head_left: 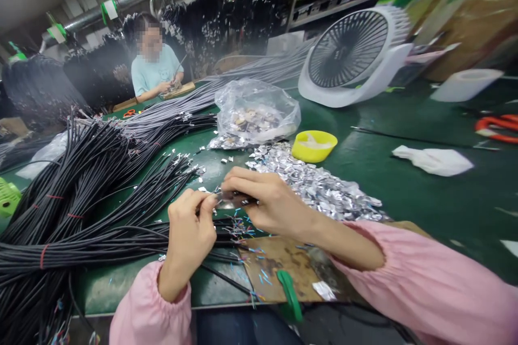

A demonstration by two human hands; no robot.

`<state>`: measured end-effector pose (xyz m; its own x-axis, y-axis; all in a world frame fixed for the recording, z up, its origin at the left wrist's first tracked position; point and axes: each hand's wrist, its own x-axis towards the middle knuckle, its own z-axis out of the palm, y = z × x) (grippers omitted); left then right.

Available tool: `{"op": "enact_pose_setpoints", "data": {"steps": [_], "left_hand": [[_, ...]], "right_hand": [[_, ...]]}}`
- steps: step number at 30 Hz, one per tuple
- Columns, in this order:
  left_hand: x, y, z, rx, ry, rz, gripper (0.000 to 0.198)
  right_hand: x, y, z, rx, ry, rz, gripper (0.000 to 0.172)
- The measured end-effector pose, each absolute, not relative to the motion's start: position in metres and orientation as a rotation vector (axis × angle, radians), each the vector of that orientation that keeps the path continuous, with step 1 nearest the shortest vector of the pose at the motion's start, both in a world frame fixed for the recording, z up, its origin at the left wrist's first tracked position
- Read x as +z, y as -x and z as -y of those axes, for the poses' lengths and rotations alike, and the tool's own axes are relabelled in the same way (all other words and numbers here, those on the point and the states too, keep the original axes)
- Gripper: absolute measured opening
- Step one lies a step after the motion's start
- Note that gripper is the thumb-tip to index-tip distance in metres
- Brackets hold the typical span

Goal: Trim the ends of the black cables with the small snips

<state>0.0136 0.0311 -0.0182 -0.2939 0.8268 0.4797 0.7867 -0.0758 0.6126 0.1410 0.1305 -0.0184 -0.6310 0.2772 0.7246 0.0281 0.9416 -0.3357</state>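
Note:
My left hand [190,221] is closed, with thumb and forefinger pinching something small and silvery whose kind I cannot make out. Against those fingertips my right hand [271,197] is wrapped round a dark, shiny piece [243,198], mostly hidden by its fingers. Just beyond both hands lies a heap of crumpled silver foil scraps [324,183]. Beneath and left of them runs a bundle of black cables [141,240], its stripped ends showing thin coloured wires [243,229].
A wooden board [279,269] with wire bits and a green clamp [289,294] is at the near edge. Beyond are a plastic bag [259,110], a yellow bowl [313,148], a fan [352,54], white tissue [433,160] and orange-handled scissors [497,126]. A co-worker [156,67] sits opposite.

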Motion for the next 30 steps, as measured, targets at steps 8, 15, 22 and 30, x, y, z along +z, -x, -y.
{"op": "enact_pose_setpoints", "data": {"steps": [8, 15, 22, 30], "left_hand": [[-0.017, -0.010, -0.031, 1.578, -1.622, -1.969, 0.020], [-0.029, -0.016, -0.032, 1.652, -1.752, -1.949, 0.013], [-0.034, -0.020, -0.037, 1.794, -1.667, -1.847, 0.010], [-0.025, -0.018, -0.040, 1.488, -1.691, -1.937, 0.032]], "right_hand": [[-0.008, -0.141, -0.139, 0.634, 0.577, 1.936, 0.016], [-0.002, -0.135, -0.126, 1.334, 0.622, 1.912, 0.042], [-0.008, -0.135, -0.128, 1.812, 0.592, 1.705, 0.047], [-0.011, -0.133, -0.128, 0.716, 0.351, 1.977, 0.010]]}}
